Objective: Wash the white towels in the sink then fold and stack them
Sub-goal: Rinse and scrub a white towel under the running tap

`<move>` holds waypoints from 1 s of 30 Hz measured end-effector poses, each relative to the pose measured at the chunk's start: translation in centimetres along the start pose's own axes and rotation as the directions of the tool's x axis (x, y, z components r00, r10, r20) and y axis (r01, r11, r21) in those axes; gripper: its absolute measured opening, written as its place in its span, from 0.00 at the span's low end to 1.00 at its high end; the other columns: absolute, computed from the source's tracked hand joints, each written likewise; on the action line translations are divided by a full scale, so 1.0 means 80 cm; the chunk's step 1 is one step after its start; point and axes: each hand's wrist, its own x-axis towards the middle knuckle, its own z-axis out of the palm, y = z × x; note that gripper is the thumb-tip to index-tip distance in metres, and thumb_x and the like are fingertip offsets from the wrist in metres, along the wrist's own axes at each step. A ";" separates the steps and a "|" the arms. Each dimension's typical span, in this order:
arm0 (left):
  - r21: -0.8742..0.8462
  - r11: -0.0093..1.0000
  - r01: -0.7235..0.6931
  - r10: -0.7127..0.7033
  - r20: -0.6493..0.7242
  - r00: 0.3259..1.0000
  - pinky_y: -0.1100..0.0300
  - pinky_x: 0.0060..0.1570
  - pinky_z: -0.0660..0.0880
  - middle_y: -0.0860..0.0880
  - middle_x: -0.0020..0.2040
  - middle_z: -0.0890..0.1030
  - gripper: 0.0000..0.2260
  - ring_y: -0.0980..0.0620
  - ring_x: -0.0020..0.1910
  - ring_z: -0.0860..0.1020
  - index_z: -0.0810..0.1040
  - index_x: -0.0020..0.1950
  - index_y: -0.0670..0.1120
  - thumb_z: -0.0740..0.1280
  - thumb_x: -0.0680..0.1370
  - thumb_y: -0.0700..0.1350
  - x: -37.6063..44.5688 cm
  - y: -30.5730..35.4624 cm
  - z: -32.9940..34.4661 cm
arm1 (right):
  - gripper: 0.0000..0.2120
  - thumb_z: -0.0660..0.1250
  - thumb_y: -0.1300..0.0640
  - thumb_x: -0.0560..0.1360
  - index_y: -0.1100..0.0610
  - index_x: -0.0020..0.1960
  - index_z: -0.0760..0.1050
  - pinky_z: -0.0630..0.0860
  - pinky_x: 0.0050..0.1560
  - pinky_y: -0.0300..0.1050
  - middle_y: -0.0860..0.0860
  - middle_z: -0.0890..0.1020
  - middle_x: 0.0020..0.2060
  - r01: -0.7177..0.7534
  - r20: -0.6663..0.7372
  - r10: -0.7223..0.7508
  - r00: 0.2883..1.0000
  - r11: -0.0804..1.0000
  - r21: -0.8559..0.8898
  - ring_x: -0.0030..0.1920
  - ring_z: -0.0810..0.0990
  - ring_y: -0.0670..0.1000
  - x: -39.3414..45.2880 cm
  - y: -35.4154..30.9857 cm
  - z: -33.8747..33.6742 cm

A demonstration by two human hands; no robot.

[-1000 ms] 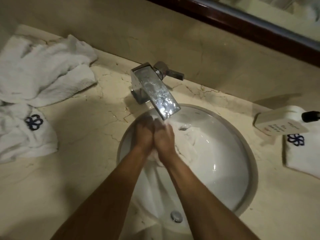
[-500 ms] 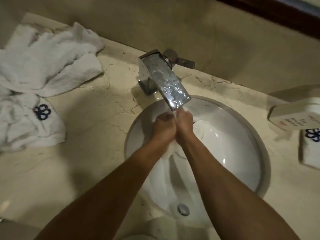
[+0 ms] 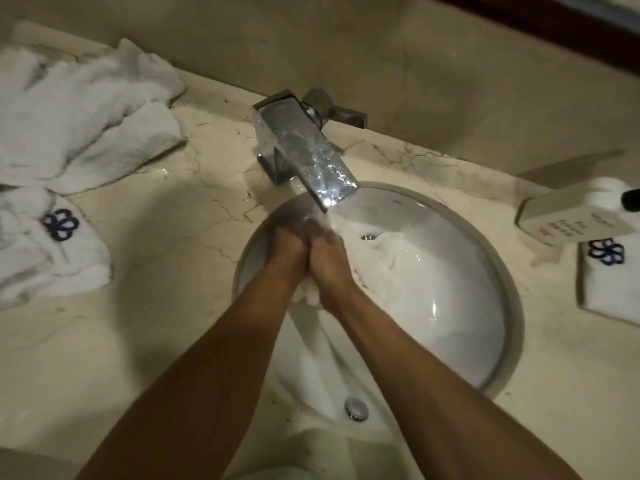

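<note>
here both hands (image 3: 308, 251) grip the wet towel (image 3: 377, 268) between them.

A glossy white ceramic sink (image 3: 467, 306) sits in a veined, cracked cream marble counter (image 3: 156, 341) with a dull sheen. The faucet (image 3: 304, 150) is mirror-bright chrome metal. Dry towels (image 3: 86, 133) are nubby white terry cloth; the wet towel (image 3: 377, 268) looks limp and soaked.

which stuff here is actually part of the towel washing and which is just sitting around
Part of the job:
- wet towel gripped by left hand and right hand
- sink
- faucet
- crumpled towels at left
- folded towel at right

Just lying about:
- white bottle
- counter
</note>
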 end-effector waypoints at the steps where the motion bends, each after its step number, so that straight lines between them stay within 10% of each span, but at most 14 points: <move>1: -0.073 0.996 0.054 -0.055 -0.024 0.998 0.58 0.36 0.72 0.51 0.40 0.74 0.08 0.50 0.38 0.75 0.73 0.46 0.49 0.58 0.83 0.44 0.001 -0.001 -0.005 | 0.13 0.58 0.50 0.84 0.54 0.53 0.80 0.81 0.52 0.46 0.52 0.84 0.48 -0.015 0.060 0.012 0.998 0.999 0.050 0.49 0.83 0.50 -0.017 0.005 -0.002; 3: -0.192 0.968 0.159 -0.161 0.008 0.987 0.57 0.35 0.76 0.47 0.40 0.77 0.09 0.48 0.39 0.78 0.76 0.49 0.45 0.57 0.83 0.43 -0.011 0.002 -0.013 | 0.11 0.59 0.55 0.84 0.55 0.53 0.80 0.81 0.44 0.40 0.53 0.85 0.44 -0.090 0.140 0.058 0.988 0.967 0.238 0.46 0.83 0.51 -0.026 0.017 -0.022; 8: -0.324 0.869 0.373 -0.265 0.331 0.906 0.59 0.33 0.81 0.41 0.35 0.84 0.11 0.47 0.35 0.84 0.83 0.39 0.36 0.63 0.76 0.37 -0.051 -0.012 -0.061 | 0.38 0.81 0.62 0.65 0.63 0.72 0.71 0.72 0.70 0.54 0.60 0.78 0.67 -0.338 0.335 0.078 0.939 0.382 0.860 0.67 0.77 0.58 -0.013 0.056 -0.096; 14: -0.083 0.992 -0.095 0.116 0.312 0.943 0.50 0.45 0.80 0.45 0.56 0.84 0.13 0.44 0.52 0.84 0.77 0.66 0.53 0.65 0.81 0.46 -0.079 -0.038 -0.078 | 0.25 0.59 0.53 0.82 0.62 0.76 0.66 0.80 0.59 0.59 0.63 0.77 0.67 -0.443 0.504 0.096 0.859 0.632 0.635 0.63 0.80 0.61 -0.051 0.056 -0.118; 19: -0.369 0.929 -0.037 0.222 0.474 0.852 0.52 0.60 0.78 0.40 0.64 0.80 0.19 0.43 0.61 0.79 0.74 0.71 0.43 0.63 0.79 0.40 -0.092 -0.011 -0.097 | 0.34 0.82 0.65 0.60 0.68 0.64 0.75 0.80 0.60 0.50 0.62 0.84 0.55 -0.241 0.311 -0.080 0.947 0.464 0.852 0.57 0.83 0.56 -0.040 0.034 -0.148; 22: -0.440 0.882 -0.169 0.392 0.486 0.781 0.46 0.72 0.66 0.38 0.73 0.70 0.23 0.40 0.73 0.69 0.66 0.77 0.43 0.59 0.81 0.39 -0.095 -0.007 -0.091 | 0.22 0.71 0.54 0.76 0.64 0.67 0.77 0.76 0.66 0.56 0.61 0.81 0.63 -0.305 0.370 -0.049 0.928 0.471 0.828 0.63 0.80 0.59 -0.047 0.034 -0.141; 30: -0.294 0.952 -0.085 0.212 0.434 0.876 0.41 0.67 0.71 0.41 0.67 0.78 0.20 0.40 0.66 0.76 0.68 0.75 0.53 0.62 0.83 0.46 -0.060 -0.036 -0.066 | 0.21 0.63 0.62 0.81 0.70 0.71 0.68 0.79 0.59 0.54 0.65 0.78 0.59 -0.269 0.310 0.051 0.949 0.640 0.720 0.54 0.82 0.59 -0.054 0.039 -0.089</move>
